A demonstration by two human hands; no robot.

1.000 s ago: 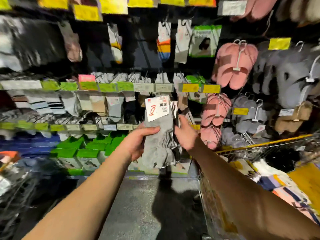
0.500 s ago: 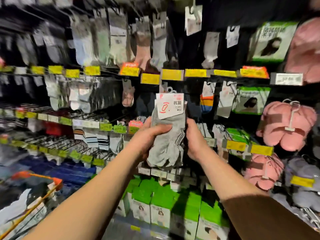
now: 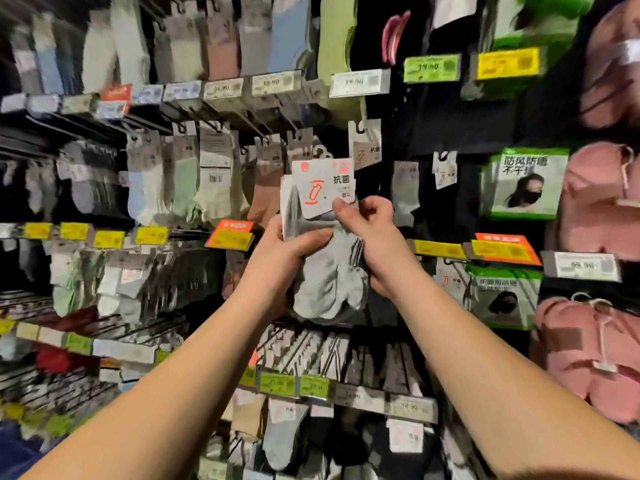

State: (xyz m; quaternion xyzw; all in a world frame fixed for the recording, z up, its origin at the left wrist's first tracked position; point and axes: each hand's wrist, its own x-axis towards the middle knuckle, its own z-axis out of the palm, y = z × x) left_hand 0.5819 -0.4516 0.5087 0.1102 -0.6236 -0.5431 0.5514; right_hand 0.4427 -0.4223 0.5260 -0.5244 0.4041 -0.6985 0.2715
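A pack of grey ankle socks (image 3: 329, 278) with a white card header (image 3: 320, 187) printed in red is held up in front of a shop rack. My left hand (image 3: 280, 251) grips the pack from the left, thumb across the grey fabric. My right hand (image 3: 369, 230) holds it from the right, thumb pressed on the card's lower corner and fingers curled behind. A plastic hook (image 3: 320, 152) sticks up from the card's top.
Rows of hanging sock packs (image 3: 194, 181) fill pegs with yellow and green price tags (image 3: 433, 68). Boxes of face masks (image 3: 524, 183) hang at right, beside pink slippers (image 3: 595, 344). More socks (image 3: 280, 434) hang below my arms.
The view has tilted up and higher rows of the rack have come into sight. Both hands lifted the pack higher, and my right thumb has come round onto the card.
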